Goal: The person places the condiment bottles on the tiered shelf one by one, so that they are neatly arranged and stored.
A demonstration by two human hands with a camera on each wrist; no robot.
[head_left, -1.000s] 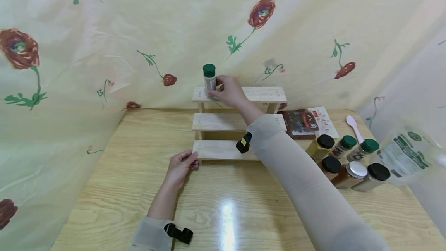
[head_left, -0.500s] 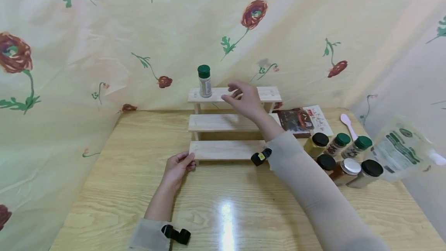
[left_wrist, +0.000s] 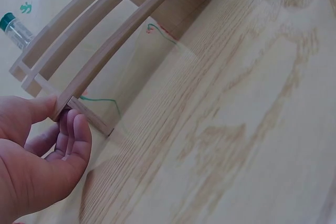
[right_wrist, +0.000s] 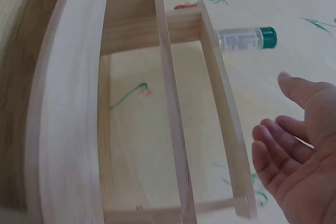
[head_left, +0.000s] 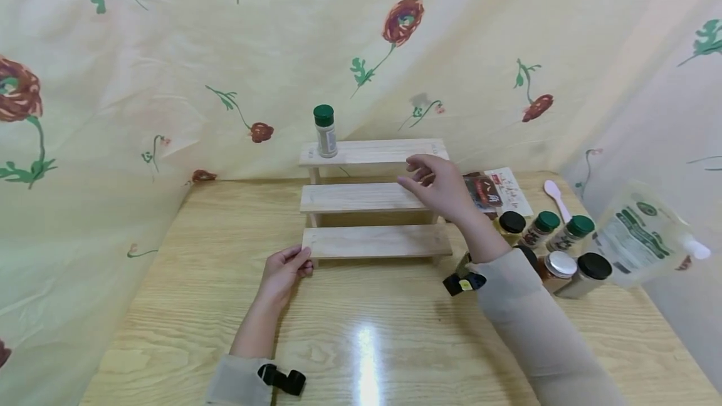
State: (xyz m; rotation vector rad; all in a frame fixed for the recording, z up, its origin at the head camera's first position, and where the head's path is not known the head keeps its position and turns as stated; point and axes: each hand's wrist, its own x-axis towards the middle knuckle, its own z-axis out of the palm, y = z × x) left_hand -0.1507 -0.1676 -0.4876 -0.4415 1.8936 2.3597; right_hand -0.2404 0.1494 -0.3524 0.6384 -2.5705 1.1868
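A three-tier wooden shelf (head_left: 372,242) stands against the back of the table. My left hand (head_left: 284,273) pinches the left end of its lowest board between thumb and fingers; the left wrist view shows the thumb on top and fingers curled below. On the top board, near its left end, a clear spice jar (head_left: 326,136) with a green cap stands upright, touched by neither hand. My right hand (head_left: 437,185) is in the air in front of the shelf's right end, its fingers loosely bent around nothing.
Several spice jars (head_left: 592,271) with black, green and silver caps stand right of the shelf. Behind them lie flat packets (head_left: 510,192) and a pale spoon (head_left: 557,199). A translucent bag (head_left: 643,237) leans by the right wall. Flowered cloth (head_left: 282,49) hangs behind.
My right hand has let go of the green-capped spice jar on the top board and moved right and down. The left hand keeps its grip on the shelf.
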